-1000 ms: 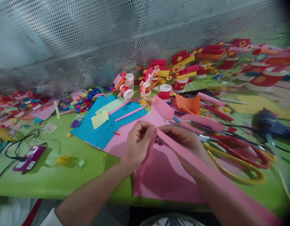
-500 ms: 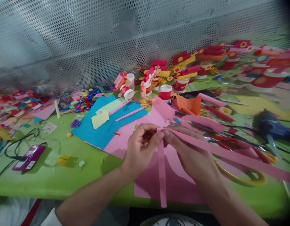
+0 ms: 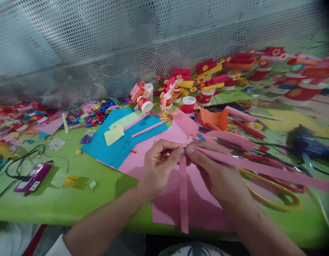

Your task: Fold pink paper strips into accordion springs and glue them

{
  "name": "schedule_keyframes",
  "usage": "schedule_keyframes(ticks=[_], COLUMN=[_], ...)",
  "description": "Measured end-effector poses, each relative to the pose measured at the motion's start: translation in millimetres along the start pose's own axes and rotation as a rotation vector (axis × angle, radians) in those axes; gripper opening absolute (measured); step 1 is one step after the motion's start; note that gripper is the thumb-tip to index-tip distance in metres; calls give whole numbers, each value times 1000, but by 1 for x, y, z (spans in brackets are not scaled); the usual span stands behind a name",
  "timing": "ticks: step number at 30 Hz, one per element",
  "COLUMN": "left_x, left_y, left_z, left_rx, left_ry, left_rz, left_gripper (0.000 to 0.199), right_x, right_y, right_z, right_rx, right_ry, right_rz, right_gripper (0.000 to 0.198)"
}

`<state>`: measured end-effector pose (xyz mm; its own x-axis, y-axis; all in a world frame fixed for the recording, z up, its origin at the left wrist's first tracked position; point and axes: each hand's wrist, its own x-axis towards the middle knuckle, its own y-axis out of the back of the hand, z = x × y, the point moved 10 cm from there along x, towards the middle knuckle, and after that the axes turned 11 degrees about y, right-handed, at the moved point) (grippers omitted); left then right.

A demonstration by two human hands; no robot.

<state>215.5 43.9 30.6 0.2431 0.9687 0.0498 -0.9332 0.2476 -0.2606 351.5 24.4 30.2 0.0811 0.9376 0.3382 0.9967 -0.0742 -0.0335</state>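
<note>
Two long pink paper strips cross at a right angle between my fingertips. My left hand (image 3: pixel 160 167) pinches the crossing with thumb and forefinger. From the other side my right hand (image 3: pixel 217 170) pinches the same spot, its thumb touching the left one. One paper strip (image 3: pixel 183 195) hangs down toward the table's front edge. The other paper strip (image 3: pixel 260 168) runs out to the right over my right hand. Fingers hide the exact join. Below lies a sheet of pink paper (image 3: pixel 166 209), partly under a blue sheet (image 3: pixel 100 142).
Yellow- and red-handled scissors (image 3: pixel 276 206) lie right of my hand, near a dark blue glue gun (image 3: pixel 308 142). Paper-cup models (image 3: pixel 188 105) line the mesh panel (image 3: pixel 100 53). A purple power strip (image 3: pixel 33 179) with a black cord sits at left on the green table (image 3: pixel 81 209).
The rightward strip has dipped and tilted, its far end now slightly higher and showing narrower. Both hands keep their pinch at nearly the same place.
</note>
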Motion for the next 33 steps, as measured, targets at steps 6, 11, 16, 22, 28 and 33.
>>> schedule_keyframes(ticks=[6, 11, 16, 22, 28, 33], left_x=[4, 8, 14, 14, 7, 7], left_y=[4, 5, 7, 10, 14, 16], left_z=[-12, -17, -10, -9, -1, 2], left_rx=[-87, 7, 188, 203, 189, 203], left_ry=[89, 190, 174, 162, 109, 101], left_rz=[16, -26, -96, -20, 73, 86], left_gripper=[4, 12, 22, 25, 23, 24], right_x=[-1, -2, -3, -8, -7, -6], right_y=[4, 5, -6, -6, -8, -11], right_z=[-1, 5, 17, 32, 33, 31], right_rx=[-145, -98, 25, 144, 121, 62], right_ry=[-53, -68, -176, -275, -227, -234], right_rz=[38, 76, 4, 30, 5, -43], right_gripper=[21, 17, 21, 23, 20, 22])
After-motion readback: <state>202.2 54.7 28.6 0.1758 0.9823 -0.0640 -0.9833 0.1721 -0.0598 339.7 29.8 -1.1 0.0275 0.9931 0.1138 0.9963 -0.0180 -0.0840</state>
